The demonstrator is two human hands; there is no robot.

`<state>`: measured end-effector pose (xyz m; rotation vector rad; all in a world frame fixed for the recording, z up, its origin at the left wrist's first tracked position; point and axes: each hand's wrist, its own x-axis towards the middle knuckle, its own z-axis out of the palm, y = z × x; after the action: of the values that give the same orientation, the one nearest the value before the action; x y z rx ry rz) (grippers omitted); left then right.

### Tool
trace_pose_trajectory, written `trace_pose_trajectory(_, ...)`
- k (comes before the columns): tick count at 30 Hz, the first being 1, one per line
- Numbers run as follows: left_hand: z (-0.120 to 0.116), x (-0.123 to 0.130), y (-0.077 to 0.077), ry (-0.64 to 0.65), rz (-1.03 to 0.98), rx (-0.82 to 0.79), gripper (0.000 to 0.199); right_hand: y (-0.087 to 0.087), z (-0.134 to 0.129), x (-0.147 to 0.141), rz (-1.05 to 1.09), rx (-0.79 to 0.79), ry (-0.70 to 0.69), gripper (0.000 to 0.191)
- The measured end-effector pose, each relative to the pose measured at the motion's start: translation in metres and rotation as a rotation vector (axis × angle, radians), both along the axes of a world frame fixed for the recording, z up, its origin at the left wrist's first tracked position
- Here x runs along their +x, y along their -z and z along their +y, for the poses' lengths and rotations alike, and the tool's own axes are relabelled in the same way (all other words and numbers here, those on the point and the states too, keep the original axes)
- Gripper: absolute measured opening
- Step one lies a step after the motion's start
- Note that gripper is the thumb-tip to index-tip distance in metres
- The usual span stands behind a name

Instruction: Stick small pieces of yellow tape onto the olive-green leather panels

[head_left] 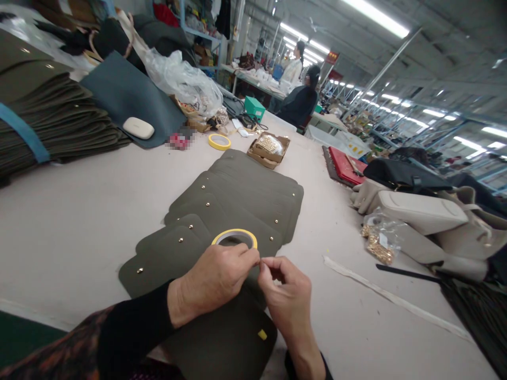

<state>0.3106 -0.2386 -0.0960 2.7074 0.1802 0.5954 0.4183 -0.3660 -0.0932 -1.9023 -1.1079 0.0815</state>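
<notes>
My left hand (217,282) is closed round the near edge of a roll of yellow tape (233,233). Right beside it, my right hand (287,293) pinches with thumb and forefinger; what lies between the fingertips is too small to make out. Both hands are over dark olive panels (241,195) with rounded corners and small gold studs, which overlap across the table. On the nearest panel (214,338), below my hands, sits a small yellow scrap (262,334).
At the far left lies a strapped stack of olive panels (47,116). Behind the panels are another yellow tape roll (219,141) and a cardboard box (269,149) of gold studs. Pale bags (423,211) crowd the right side, beside a bag of gold hardware (378,243). Two people are farther back.
</notes>
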Motion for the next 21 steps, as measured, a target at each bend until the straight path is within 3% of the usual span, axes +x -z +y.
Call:
trace_pose_trajectory(3, -0.004, 0.001, 0.004, -0.007, -0.067, 0.025, 0.022, 0.003, 0.005, 0.007, 0.365, -0.032, 0.051, 0.014)
trace_pose_trajectory(5, -0.006, -0.001, 0.005, 0.003, -0.088, 0.007, 0.021, 0.011, 0.006, 0.018, 0.461, -0.029, 0.125, 0.016)
trace_pose_trajectory(8, -0.003, -0.002, 0.005, 0.024, -0.058, 0.001, 0.018, 0.024, 0.006, 0.040, 0.506, -0.015, 0.213, 0.021)
trace_pose_trajectory(14, 0.019, 0.017, 0.014, 0.080, 0.107, 0.198, 0.013, 0.033, 0.020, 0.062, 0.632, 0.051, 0.097, 0.030)
trace_pose_trajectory(21, 0.029, 0.023, 0.024, 0.109, 0.156, 0.211, 0.010, 0.036, 0.038, 0.077, 0.587, 0.091, 0.130, 0.032)
